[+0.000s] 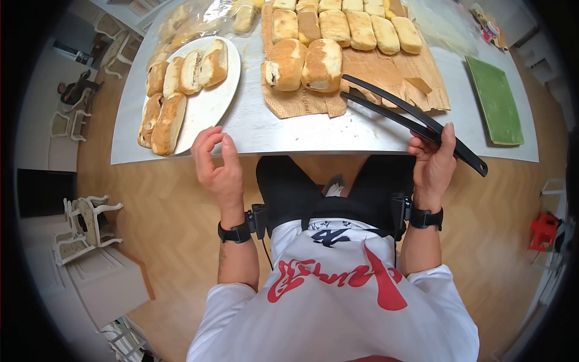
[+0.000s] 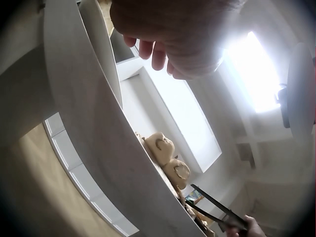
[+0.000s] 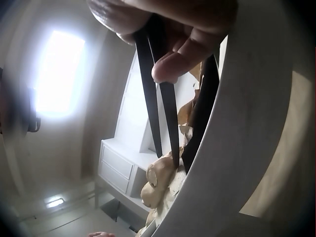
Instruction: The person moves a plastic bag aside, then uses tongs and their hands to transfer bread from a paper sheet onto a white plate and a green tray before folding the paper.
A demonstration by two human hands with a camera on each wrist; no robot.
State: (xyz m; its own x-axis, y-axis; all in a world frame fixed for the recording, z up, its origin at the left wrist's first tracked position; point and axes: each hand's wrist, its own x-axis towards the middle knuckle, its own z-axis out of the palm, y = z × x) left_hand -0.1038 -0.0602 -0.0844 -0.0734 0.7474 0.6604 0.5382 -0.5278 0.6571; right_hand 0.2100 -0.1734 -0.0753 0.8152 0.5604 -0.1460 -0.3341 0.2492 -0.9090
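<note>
Right hand [image 1: 432,166] gripping black tongs [image 1: 416,123].

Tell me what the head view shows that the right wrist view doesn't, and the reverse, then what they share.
Only the head view: the green tray and the person's white shirt with red lettering.
Only the right wrist view: a bright rectangular light and a smaller lit lamp.
Both: the right hand holding black tongs, bread rolls and the table.
</note>
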